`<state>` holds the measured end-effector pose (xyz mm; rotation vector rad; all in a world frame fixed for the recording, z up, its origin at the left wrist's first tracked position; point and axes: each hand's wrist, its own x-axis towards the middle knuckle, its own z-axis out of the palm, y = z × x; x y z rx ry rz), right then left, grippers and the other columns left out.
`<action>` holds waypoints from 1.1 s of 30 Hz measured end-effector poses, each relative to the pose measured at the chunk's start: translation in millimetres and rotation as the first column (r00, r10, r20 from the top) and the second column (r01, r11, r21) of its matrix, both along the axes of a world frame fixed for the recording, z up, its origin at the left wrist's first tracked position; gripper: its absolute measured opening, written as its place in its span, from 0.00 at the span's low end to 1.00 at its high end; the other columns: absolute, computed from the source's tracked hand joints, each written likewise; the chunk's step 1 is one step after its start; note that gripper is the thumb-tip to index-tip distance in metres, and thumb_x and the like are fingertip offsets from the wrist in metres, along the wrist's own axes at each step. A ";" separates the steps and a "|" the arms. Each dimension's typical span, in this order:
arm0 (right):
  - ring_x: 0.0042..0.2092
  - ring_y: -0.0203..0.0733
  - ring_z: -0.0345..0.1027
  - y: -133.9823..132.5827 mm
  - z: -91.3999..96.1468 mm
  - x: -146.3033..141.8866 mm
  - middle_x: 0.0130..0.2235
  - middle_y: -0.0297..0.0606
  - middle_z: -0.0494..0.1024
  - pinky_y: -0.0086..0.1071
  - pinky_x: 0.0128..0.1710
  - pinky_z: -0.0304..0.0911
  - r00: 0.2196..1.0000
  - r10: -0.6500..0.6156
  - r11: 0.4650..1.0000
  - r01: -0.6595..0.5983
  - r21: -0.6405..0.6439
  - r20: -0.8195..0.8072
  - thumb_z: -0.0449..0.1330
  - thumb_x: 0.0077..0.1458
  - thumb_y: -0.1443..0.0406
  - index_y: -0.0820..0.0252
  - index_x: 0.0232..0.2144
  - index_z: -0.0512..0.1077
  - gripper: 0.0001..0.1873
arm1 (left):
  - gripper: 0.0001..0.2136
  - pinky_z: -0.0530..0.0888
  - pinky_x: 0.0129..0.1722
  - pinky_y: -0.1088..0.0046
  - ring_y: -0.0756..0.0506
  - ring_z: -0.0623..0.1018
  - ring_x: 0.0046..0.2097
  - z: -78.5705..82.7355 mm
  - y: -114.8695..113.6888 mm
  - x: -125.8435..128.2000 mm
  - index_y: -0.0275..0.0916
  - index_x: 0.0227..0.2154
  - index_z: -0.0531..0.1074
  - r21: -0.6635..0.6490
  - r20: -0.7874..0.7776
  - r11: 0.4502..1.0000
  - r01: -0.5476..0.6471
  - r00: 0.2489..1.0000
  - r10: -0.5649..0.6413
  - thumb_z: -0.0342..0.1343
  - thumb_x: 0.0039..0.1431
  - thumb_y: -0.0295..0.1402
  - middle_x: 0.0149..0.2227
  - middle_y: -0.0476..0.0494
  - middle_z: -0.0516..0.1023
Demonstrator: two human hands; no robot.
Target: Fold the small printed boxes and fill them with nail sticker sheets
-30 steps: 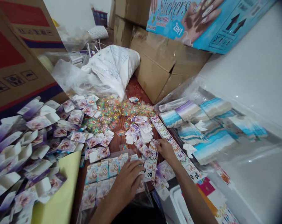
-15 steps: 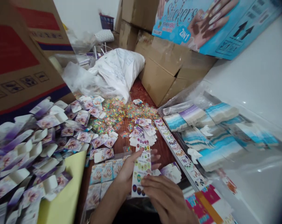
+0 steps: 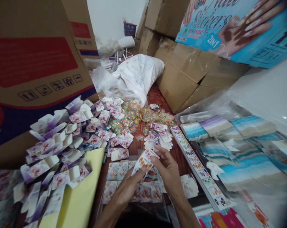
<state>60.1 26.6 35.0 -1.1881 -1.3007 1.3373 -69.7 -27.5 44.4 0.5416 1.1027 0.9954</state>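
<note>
Two hands hold one small sticker sheet (image 3: 143,160) above rows of boxed packs (image 3: 121,171). The left hand (image 3: 131,182) pinches its lower end under the thumb; the right hand (image 3: 167,166) has thumb and bent fingers at the upper edge, the fingers slightly parted. Whether the packs below lie in or on clear plastic, I cannot tell.

To the left, small cartons (image 3: 55,142) are heaped, many with flaps open; the insides I can make out are bare white card. Beyond the packs, clear packets (image 3: 124,122) full of bright, multicoloured pieces cover the reddish-brown surface (image 3: 156,95). A white sack (image 3: 140,71) slumps behind them, its contents hidden.

On the right, clear plastic (image 3: 219,100) lies around striped stacks (image 3: 250,171), mostly blue and grey. Just beside it runs a long sticker strip (image 3: 192,158). A brown cardboard box (image 3: 181,71) stands behind, beneath a blue "Stickers" carton (image 3: 214,31).
</note>
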 end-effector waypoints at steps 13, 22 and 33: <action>0.45 0.40 0.70 -8.6 -17.5 -19.1 0.42 0.43 0.77 0.32 0.44 0.67 0.849 -0.247 0.477 -0.313 0.821 0.467 0.51 0.53 0.77 0.61 0.48 0.67 0.20 | 0.14 0.67 0.40 0.73 0.46 0.72 0.39 -7.2 -8.2 -20.2 0.36 0.37 0.74 0.174 -0.123 0.973 -0.150 0.977 0.173 0.56 0.52 0.41 0.33 0.46 0.76; 0.48 0.42 0.69 -13.3 3.0 -32.9 0.47 0.40 0.75 0.34 0.47 0.66 0.906 0.197 0.716 -0.394 0.575 0.375 0.56 0.52 0.72 0.54 0.46 0.69 0.18 | 0.14 0.67 0.40 0.73 0.46 0.72 0.37 -4.6 -20.6 -39.9 0.36 0.34 0.75 0.198 -0.171 0.969 -0.149 0.968 0.184 0.56 0.52 0.41 0.31 0.46 0.76; 0.29 0.38 0.69 -11.6 -18.2 -44.7 0.28 0.34 0.77 0.29 0.29 0.65 0.896 0.419 0.892 -0.437 -0.120 -0.150 0.64 0.45 0.59 0.56 0.30 0.76 0.10 | 0.10 0.67 0.36 0.75 0.47 0.71 0.35 -9.0 -19.4 -56.3 0.37 0.30 0.72 0.412 -0.402 0.901 -0.136 0.860 0.314 0.55 0.53 0.39 0.30 0.46 0.72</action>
